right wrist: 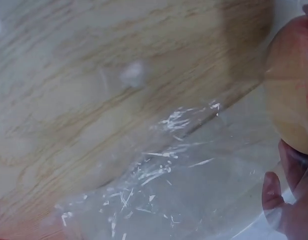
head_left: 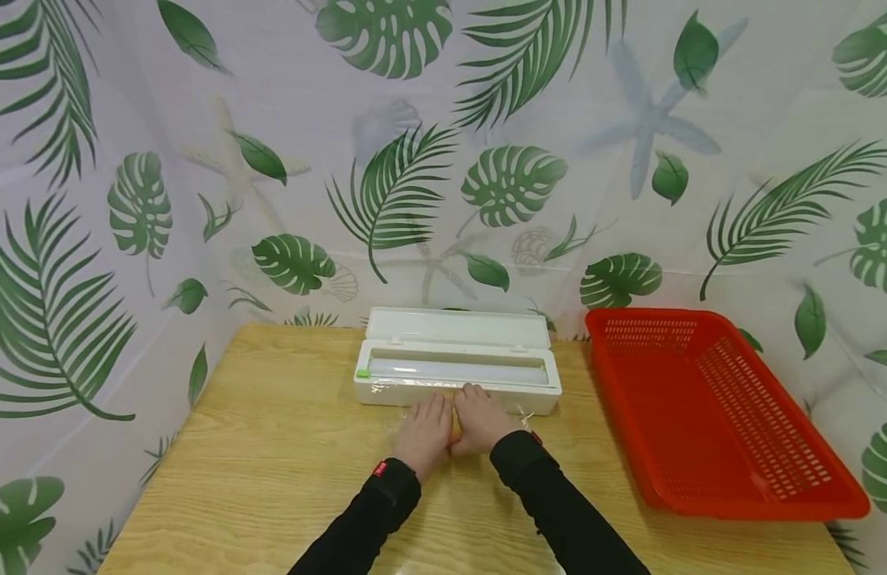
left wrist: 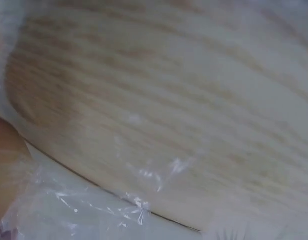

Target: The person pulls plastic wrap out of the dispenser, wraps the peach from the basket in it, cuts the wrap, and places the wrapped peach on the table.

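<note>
Head view shows the left hand (head_left: 423,434) and the right hand (head_left: 484,419) pressed side by side on the wooden desk (head_left: 271,463), just in front of the white cling-film dispenser box (head_left: 457,371), whose lid stands open. Between the two hands sits a small yellowish round thing, probably a fruit (head_left: 455,423), with both hands cupped against it, fingers bent round its sides; how tightly they grip I cannot tell. Right wrist view catches the fruit (right wrist: 290,100) at the edge of the frame, smooth-skinned and firm-looking, with fingertips (right wrist: 274,197) below it seen through the cling film (right wrist: 159,190). That film lies crinkled and see-through over the desk, and the left wrist view shows more of it (left wrist: 93,205) bunched near the hand. I'd judge the film very light, limp and clingy, apt to stick to itself and tear, so best held by its loose edges and pulled taut; the fruit seems solid enough to take at its sides. A red plastic basket (head_left: 709,415) stands well to the right.
</note>
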Available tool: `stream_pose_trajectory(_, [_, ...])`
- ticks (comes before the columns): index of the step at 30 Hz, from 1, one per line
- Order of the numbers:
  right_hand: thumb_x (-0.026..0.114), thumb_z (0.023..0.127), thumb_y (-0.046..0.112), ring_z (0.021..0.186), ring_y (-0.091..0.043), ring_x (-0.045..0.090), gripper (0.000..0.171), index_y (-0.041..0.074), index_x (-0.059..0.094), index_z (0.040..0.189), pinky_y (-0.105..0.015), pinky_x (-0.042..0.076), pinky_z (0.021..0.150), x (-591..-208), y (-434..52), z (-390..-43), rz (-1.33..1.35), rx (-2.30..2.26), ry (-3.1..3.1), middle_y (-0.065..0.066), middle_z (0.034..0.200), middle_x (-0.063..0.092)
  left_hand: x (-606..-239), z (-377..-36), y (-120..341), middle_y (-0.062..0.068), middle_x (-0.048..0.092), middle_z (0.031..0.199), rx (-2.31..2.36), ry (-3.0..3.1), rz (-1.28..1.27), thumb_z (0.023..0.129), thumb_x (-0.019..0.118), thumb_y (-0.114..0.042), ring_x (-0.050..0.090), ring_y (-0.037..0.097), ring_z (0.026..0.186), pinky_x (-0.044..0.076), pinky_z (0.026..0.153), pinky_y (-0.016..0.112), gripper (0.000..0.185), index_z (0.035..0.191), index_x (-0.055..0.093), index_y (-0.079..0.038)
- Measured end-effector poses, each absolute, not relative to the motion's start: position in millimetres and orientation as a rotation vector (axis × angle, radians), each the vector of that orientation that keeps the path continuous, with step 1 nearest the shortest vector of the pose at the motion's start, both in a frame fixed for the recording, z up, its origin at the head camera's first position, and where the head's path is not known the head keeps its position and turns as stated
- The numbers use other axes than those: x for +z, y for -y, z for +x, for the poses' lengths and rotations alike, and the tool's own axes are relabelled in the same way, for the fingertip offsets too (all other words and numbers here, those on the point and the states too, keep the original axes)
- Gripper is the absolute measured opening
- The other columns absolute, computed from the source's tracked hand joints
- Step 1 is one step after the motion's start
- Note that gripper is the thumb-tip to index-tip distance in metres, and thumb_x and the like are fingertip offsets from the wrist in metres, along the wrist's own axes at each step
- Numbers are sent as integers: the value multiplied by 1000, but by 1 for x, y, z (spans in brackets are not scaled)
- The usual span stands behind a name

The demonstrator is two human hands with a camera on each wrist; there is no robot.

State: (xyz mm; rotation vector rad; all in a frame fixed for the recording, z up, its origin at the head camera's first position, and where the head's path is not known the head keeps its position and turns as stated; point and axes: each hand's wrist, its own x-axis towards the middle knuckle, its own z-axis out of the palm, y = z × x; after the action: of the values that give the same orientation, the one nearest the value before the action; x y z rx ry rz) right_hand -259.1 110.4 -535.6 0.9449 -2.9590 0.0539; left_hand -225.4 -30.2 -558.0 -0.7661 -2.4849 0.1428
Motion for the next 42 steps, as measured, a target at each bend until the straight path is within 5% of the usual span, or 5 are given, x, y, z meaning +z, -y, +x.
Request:
stream_pose_trajectory(8, [72,54,55,92,-26,46,72,3,52,101,-45,38,81,-537,-110,-255,925,31,2893,-10,97,49,-552,-232,32,9,54,96,95,2505,-827,68,71,-34,51,21,90,41,81,31,54,108,55,-1])
stream_pose_trajectory(17, [66,62,59,91,-25,49,77,2,48,110,-43,41,79,-539,-117,-251,917,78,2913,-8,95,49,-541,-237,31,9,50,107,39,2775,-847,61,78,-41,47,22,99,40,86,30,75,119,51,-1])
stream_pose_trajectory(25, [68,63,53,95,-27,48,80,-1,48,118,-40,42,80,-536,-122,-246,886,108,2847,-14,105,50,-533,-247,30,9,53,105,75,2848,-853,61,77,-42,49,22,98,39,86,30,70,114,54,-2])
stream_pose_trajectory(37, [72,67,43,100,-27,48,66,0,51,112,-43,41,82,-532,-123,-239,809,171,2872,-11,107,52,-529,-250,28,9,54,99,48,2838,-868,58,79,-38,51,22,92,40,85,31,67,109,57,0])
stream_pose_trajectory(42, [73,65,44,96,-28,50,64,1,52,108,-44,41,81,-534,-125,-241,807,147,2861,-11,103,54,-530,-252,28,11,48,98,-70,2876,-839,57,79,-40,52,21,79,45,74,29,66,108,58,-3])
